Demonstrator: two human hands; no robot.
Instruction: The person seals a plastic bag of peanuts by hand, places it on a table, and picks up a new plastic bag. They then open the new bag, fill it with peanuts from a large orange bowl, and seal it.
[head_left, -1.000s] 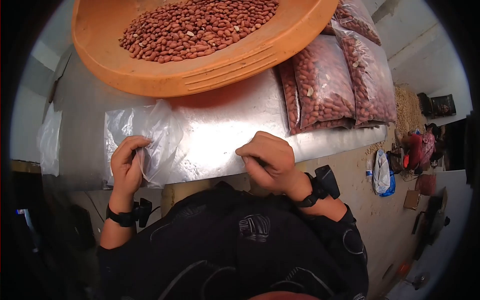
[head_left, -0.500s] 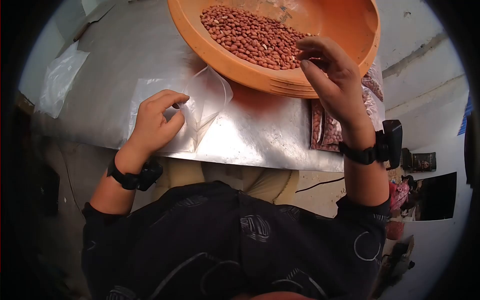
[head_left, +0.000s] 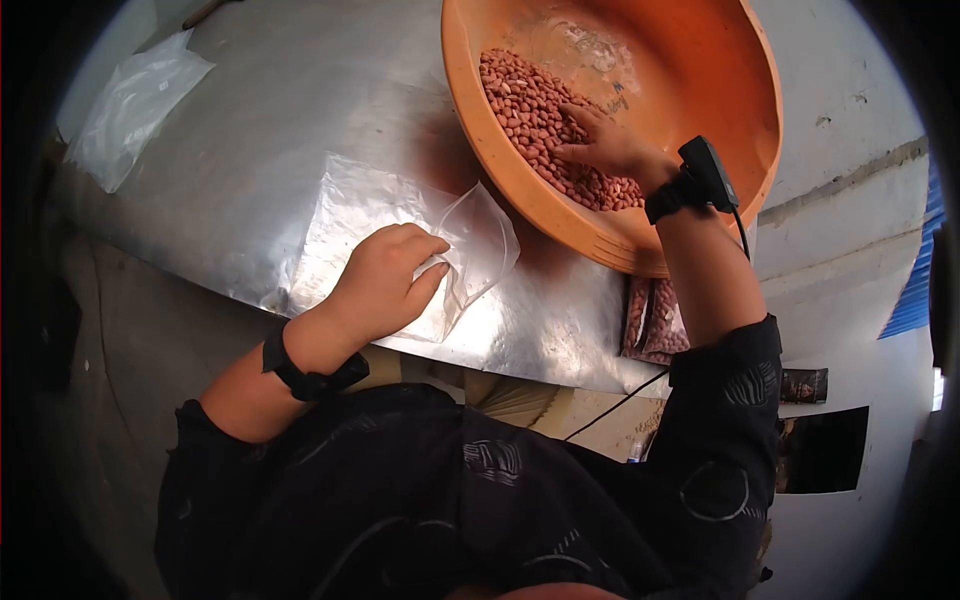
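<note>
Here's the broad metal surface (head_left: 300,100), shining brightest along its near edge, where the person sits. At its right end sits the big orange basin (head_left: 690,80), tilted in view, rim to the left. Just left of it, close to the near edge's middle, lies the clear bag (head_left: 345,200), its mouth side lifted and gaping beside the basin! Over at the surface's left edge, crumpled plastic (head_left: 135,110) lies well apart. Inside the basin, reddish nuts (head_left: 520,105) are heaped against the left wall. Filled bags (head_left: 660,320) show at the near right corner, partly behind the forearm. Now the hands: the left hand (head_left: 385,280) has the clear bag's mouth pinched between thumb and fingers, while the right hand (head_left: 610,145) is down in the basin, fingers spread and released, tips touching the nuts. A black band (head_left: 675,198) wraps the right wrist.
</note>
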